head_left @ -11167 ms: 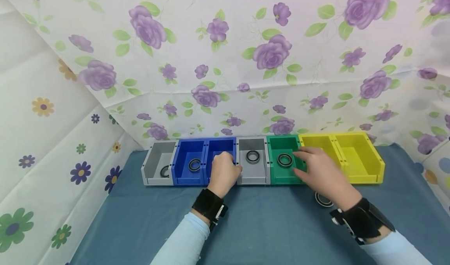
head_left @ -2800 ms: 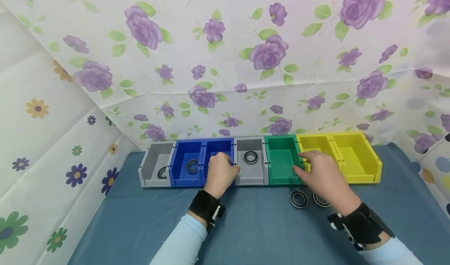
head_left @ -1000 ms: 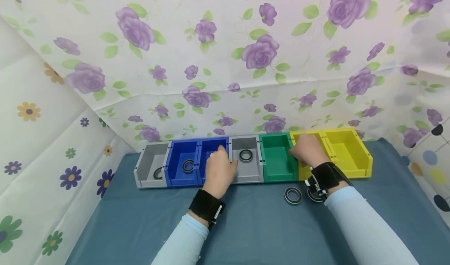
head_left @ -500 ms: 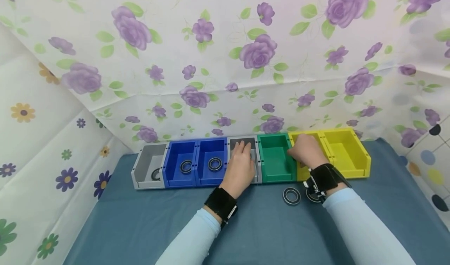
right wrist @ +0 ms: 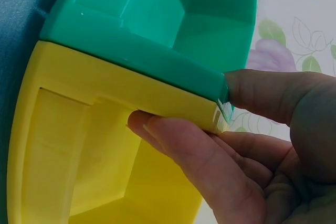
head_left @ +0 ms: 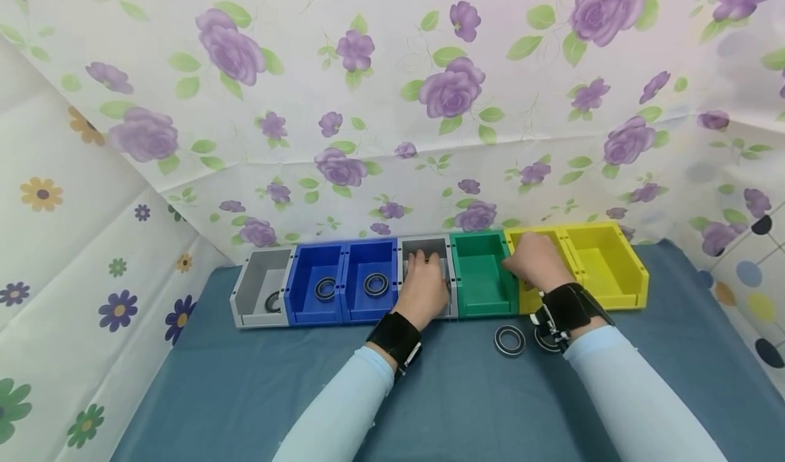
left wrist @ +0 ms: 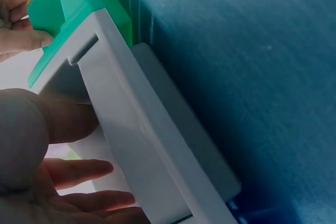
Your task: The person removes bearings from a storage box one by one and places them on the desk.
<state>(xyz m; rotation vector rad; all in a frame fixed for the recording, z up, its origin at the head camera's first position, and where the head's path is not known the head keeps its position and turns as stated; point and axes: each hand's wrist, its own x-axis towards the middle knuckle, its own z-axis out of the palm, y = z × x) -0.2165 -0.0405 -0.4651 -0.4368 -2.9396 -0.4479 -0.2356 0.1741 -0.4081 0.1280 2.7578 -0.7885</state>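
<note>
My left hand [head_left: 422, 291] reaches down into the middle grey bin [head_left: 454, 298]. In the left wrist view its thumb [left wrist: 73, 121] and spread fingers sit inside the front opening. The bearing in that bin is hidden behind the hand. My right hand [head_left: 540, 264] pinches the adjoining walls of the green bin [head_left: 487, 278] and the left yellow bin [head_left: 529, 304]. Its thumb [right wrist: 262, 93] lies on the green side, with the index finger [right wrist: 194, 156] inside the yellow one. Nothing lies in the green bin.
Bearings lie in the left grey bin [head_left: 248, 309], left blue bin [head_left: 300, 312] and right blue bin [head_left: 352, 305]. In front of the row, one bearing [head_left: 510, 341] rests on the blue cloth [head_left: 466, 394], another [head_left: 544, 343] partly under the right wrist. The right yellow bin [head_left: 619, 271] ends the row.
The green bin's bearing now lies on the cloth. My right hand has curled onto the green-yellow wall. My left hand has moved right, from the right blue bin into the middle grey bin.
</note>
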